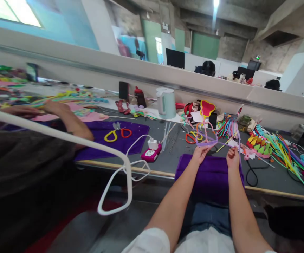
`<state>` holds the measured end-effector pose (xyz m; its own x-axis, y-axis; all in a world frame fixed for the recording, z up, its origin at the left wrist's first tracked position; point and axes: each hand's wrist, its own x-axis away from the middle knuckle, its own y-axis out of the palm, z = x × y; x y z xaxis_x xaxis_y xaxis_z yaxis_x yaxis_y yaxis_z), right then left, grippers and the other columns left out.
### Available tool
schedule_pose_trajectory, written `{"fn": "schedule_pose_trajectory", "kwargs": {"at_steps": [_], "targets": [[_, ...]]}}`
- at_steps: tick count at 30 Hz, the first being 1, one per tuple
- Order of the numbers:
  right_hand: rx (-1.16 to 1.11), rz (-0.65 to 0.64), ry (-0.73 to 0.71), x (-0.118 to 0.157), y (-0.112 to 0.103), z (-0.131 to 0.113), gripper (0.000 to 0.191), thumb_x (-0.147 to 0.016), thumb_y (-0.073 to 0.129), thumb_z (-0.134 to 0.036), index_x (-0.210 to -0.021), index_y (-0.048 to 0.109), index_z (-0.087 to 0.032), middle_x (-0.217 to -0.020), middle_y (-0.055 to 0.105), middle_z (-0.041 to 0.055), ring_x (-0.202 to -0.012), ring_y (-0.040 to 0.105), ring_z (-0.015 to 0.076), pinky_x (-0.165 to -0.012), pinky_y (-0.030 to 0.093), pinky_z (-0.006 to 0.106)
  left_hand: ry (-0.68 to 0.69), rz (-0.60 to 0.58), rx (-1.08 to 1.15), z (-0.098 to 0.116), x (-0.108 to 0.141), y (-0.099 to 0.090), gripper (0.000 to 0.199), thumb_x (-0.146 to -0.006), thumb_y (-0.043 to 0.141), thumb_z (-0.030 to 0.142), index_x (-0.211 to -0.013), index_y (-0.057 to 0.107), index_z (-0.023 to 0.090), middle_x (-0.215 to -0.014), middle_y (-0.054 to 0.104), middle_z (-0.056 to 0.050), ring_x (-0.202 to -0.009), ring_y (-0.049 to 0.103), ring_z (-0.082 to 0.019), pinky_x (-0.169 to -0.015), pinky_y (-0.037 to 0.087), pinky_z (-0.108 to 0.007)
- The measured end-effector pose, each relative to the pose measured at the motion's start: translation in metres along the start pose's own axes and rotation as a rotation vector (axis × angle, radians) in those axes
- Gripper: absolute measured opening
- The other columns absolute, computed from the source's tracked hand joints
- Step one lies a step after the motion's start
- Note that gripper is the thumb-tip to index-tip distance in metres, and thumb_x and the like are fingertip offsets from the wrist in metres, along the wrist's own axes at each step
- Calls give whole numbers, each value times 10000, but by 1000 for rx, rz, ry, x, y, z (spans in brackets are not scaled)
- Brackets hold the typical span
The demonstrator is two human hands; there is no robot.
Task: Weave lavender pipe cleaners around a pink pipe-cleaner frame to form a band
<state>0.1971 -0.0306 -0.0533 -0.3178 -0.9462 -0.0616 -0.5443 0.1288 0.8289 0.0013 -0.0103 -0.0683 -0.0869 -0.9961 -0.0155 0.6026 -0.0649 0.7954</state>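
My left hand (202, 154) is closed on the lower edge of a small frame bent from pipe cleaners (207, 142), lilac at the base with orange and pink arms rising above. A lilac strand runs from the frame across to my right hand (232, 157), whose fingers are pinched around its end. Both hands are over a folded purple cloth (212, 170) at the table's front edge. Just behind the frame lie scissors with orange and yellow handles (190, 137). A red heart shape with a yellow border (207, 108) stands farther back.
Bundles of coloured pipe cleaners (286, 151) lie at the right, beside a felt-like crown (259, 144). Left of me are a magenta power strip (151, 153), a kettle (166, 103) and another pair of scissors (118, 133) on purple cloth. A co-worker's arm (71, 121) reaches over the table, near a white chair frame (115, 153).
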Motion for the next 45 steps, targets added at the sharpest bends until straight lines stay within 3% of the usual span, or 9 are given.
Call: {"fn": "schedule_pose_trajectory", "kwargs": {"at_steps": [6,11,14,23,25,30,32,37,45], "targets": [[182,75,1,4,10,12,253,-711,724,-327,-822,562,-169,-606,555,-62,-446,429,26,-389,327,136,-10,-126,-60,-3,4,3,596,-581,668,-65,-1150,586,95,-1184,652,-156,-1069,638,-243,-1038,431,-397],[200,133,-48,4,7,9,257,-701,715,-330,-815,553,-167,-599,566,-57,-445,440,27,-395,338,141,-9,-97,-70,0,7,5,368,-762,683,151,-1119,611,101,-1158,665,-154,-998,668,-226,-956,502,-376],[215,138,-61,4,7,8,259,-695,714,-338,-811,554,-171,-598,571,-56,-441,444,30,-391,349,146,1,-71,-72,0,7,5,315,-814,644,193,-1111,617,93,-1125,679,-155,-964,678,-212,-875,544,-333],[476,-160,-10,19,21,19,345,-625,769,-365,-863,642,-150,-640,636,-28,-450,492,50,-382,376,163,-59,-74,-145,-1,10,10,277,-847,609,217,-1081,642,74,-1104,684,-171,-892,693,-210,-811,567,-332],[483,-112,-44,18,21,20,352,-634,757,-395,-849,633,-145,-654,653,-14,-462,511,61,-386,393,170,-69,-76,-152,-1,10,10,282,-849,608,229,-1080,645,72,-1093,687,-172,-890,693,-213,-809,568,-340],[399,265,-281,11,12,15,324,-697,669,-457,-802,539,-179,-664,643,-22,-460,516,60,-389,421,169,-46,-38,-140,-1,10,10,282,-771,670,116,-1050,651,87,-1085,695,-143,-911,686,-198,-864,553,-356],[377,342,-367,10,9,13,294,-733,624,-455,-807,515,-192,-680,635,-24,-470,523,62,-401,442,172,-42,-27,-124,0,11,10,299,-747,677,79,-1045,651,84,-1100,688,-147,-936,681,-202,-905,536,-367],[408,359,-439,11,7,12,253,-777,568,-441,-790,491,-200,-680,621,-26,-445,507,58,-397,451,178,-46,7,-95,3,13,12,286,-755,661,81,-1041,646,75,-1099,686,-160,-958,677,-214,-913,532,-369],[372,290,-342,12,8,17,282,-725,637,-424,-795,520,-178,-630,625,-40,-406,480,51,-382,442,176,-77,-38,-97,5,13,10,232,-841,600,217,-1012,647,67,-1034,702,-171,-884,694,-214,-737,587,-311]]}}
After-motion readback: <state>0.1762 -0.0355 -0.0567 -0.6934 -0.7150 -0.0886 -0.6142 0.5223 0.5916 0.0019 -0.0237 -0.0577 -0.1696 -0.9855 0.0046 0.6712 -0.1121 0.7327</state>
